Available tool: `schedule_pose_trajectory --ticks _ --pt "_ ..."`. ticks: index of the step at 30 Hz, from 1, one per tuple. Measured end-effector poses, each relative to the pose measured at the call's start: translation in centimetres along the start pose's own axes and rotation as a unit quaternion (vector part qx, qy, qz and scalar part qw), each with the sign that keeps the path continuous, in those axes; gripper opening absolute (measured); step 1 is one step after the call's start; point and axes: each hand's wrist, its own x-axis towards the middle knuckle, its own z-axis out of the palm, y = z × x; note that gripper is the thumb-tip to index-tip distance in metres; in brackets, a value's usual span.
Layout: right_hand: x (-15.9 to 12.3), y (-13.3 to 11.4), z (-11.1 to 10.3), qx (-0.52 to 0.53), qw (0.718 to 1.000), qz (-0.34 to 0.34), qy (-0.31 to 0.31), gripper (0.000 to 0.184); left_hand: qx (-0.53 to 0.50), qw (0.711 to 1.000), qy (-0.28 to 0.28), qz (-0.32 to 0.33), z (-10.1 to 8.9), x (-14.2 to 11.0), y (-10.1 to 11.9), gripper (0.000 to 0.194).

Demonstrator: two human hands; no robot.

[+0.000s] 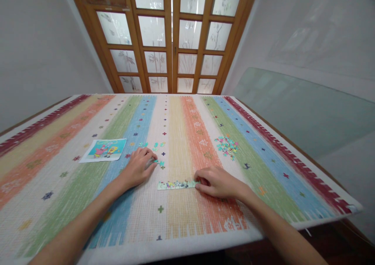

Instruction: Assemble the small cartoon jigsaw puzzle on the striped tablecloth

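Observation:
A joined strip of jigsaw puzzle (pixel 177 185) lies on the striped tablecloth in front of me. At its right end, my right hand (pixel 216 182) is closed, thumb and forefinger pinching the end of the strip. My left hand (pixel 139 166) is up and to the left, its fingers curled down onto a turquoise jigsaw puzzle piece (pixel 151 162) that they partly hide. Just past those fingertips lies another turquoise piece (pixel 161 164). A few loose turquoise pieces (pixel 156 146) are spread on the cloth beyond the left hand.
A picture card (pixel 107 150) with cartoon figures lies left of my left hand. Beyond my right hand is a heap of mixed puzzle pieces (pixel 227 146). The table's near edge (pixel 175 249) runs close to me. Wood-framed glass doors (pixel 172 42) stand behind the table.

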Motion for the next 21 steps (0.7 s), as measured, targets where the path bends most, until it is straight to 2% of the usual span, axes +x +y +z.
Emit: schedule_pose_trajectory --ticks 5,10,15,21 --pt "0.0 -0.2 -0.2 0.002 1.0 0.001 -0.006 0.011 -0.025 0.999 -0.006 -0.019 -0.2 -0.1 0.3 0.004" --pt "0.0 -0.2 -0.3 0.004 1.0 0.002 -0.011 0.011 -0.082 0.996 -0.027 0.004 -0.8 -0.1 1.0 0.01" --pt "-0.1 0.1 -0.1 0.009 1.0 -0.006 -0.005 0.009 -0.197 0.978 -0.05 0.042 -1.8 -0.5 1.4 0.017" --pt "-0.1 0.3 0.1 0.014 1.0 -0.015 -0.006 0.009 -0.243 0.965 -0.101 0.02 -1.8 -1.0 2.3 0.015"
